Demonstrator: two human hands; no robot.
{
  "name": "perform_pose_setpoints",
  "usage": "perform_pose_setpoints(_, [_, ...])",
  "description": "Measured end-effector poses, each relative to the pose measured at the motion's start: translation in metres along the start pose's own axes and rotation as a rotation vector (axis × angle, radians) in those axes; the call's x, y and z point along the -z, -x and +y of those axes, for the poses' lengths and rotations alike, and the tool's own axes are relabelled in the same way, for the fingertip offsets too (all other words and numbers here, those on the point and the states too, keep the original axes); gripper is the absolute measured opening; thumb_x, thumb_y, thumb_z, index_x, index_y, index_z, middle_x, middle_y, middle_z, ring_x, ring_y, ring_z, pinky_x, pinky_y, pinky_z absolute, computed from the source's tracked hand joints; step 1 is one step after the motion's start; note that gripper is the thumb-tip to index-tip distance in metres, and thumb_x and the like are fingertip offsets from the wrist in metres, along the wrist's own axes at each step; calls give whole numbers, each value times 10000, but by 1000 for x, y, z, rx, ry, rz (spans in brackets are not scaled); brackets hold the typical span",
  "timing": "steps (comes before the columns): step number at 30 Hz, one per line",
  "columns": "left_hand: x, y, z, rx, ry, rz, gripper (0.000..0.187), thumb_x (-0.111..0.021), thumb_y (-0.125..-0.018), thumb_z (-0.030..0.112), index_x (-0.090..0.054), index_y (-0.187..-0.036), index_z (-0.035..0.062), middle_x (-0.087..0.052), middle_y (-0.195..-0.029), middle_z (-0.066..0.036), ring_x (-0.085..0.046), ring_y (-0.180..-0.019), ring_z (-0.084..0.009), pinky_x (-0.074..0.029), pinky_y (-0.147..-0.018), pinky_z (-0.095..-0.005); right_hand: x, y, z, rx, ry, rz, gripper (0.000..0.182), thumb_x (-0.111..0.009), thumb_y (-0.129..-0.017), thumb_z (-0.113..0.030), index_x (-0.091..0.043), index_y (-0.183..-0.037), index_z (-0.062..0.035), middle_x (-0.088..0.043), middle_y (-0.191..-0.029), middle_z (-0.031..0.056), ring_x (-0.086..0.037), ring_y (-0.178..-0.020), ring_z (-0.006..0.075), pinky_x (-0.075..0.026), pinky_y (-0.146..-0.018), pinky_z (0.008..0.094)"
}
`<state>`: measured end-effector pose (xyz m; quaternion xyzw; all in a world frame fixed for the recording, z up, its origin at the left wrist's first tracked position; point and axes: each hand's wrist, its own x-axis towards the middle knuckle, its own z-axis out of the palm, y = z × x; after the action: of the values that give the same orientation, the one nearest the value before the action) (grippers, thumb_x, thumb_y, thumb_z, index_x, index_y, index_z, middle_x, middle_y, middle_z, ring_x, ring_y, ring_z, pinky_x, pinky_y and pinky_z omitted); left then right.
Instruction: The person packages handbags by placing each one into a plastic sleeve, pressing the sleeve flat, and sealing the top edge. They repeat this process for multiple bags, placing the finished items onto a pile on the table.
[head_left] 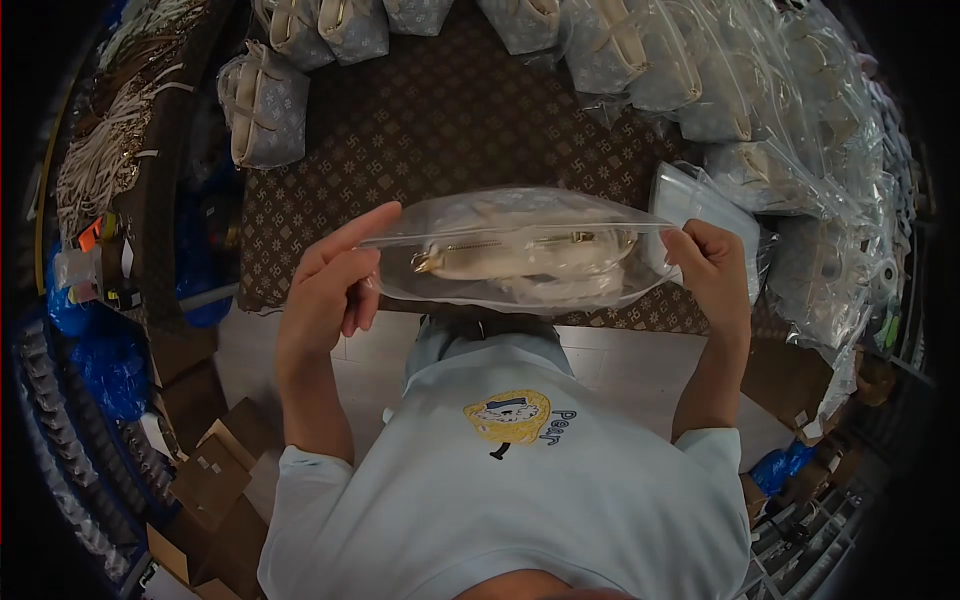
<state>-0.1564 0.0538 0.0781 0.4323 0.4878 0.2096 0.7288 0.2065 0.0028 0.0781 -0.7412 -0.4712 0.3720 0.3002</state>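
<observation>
A clear plastic bag [400, 285] is stretched between my two hands at the near edge of the table, its mouth facing me. Inside it lies a handbag [520, 258] with cream trim and a gold-coloured zip; the plastic partly blurs its body. My left hand [335, 280] grips the left end of the plastic bag between thumb and fingers, with the index finger stretched along the outside. At the other end, my right hand [708, 262] pinches the rim with its fingers curled in.
Patterned brown cloth covers the table [430, 120]. Pale handbags [265, 105] stand along its far and left edges. Wrapped handbags [765, 170] crowd the right side, near a stack of flat plastic bags [690, 195]. Straps [105, 150] hang at left; cardboard boxes [212, 475] sit below.
</observation>
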Motion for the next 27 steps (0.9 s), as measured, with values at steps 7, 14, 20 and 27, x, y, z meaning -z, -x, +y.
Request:
perform_pose_setpoints(7, [-26, -6, -9, -173, -723, 287, 423, -429, -837, 115, -506, -1242, 20, -573, -597, -184, -574, -516, -282, -452, -575, -364, -15, -6, 7, 87, 203, 103, 351, -613, -802, -200, -477, -543, -6, -409, -458, 21, -383, -460, 25, -294, -418, 256])
perform_pose_setpoints(14, [-19, -24, -6, -219, -876, 418, 398, -436, -851, 141, -537, -1225, 52, -580, -591, -156, -574, -513, -280, -450, -552, -379, -4, 19, -42, -10, 531, 273, 179, -689, -763, -202, -616, -699, -52, -602, -618, 30, -584, -626, 148, -441, -597, 286])
perform_pose_setpoints(20, [-34, 4, 23, -782, -1523, 544, 424, -661, -745, 183, -595, -1159, 119, -637, -849, -43, -582, -938, -232, -337, -957, -486, -12, 14, -34, 782, 725, -224, 183, -709, -695, -151, -649, -866, -131, -666, -871, -23, -409, -1239, 251, -53, -1112, 547])
perform_pose_setpoints(27, [-26, -16, 13, -778, -1633, 121, 392, -749, -656, 269, -630, -1003, 129, -610, -927, 6, -484, -1128, -233, -1, -1063, -622, 25, -7, -13, 706, 881, -154, 52, -695, -724, -152, -654, -730, -121, -650, -727, -27, -487, -1141, 237, -71, -1117, 537])
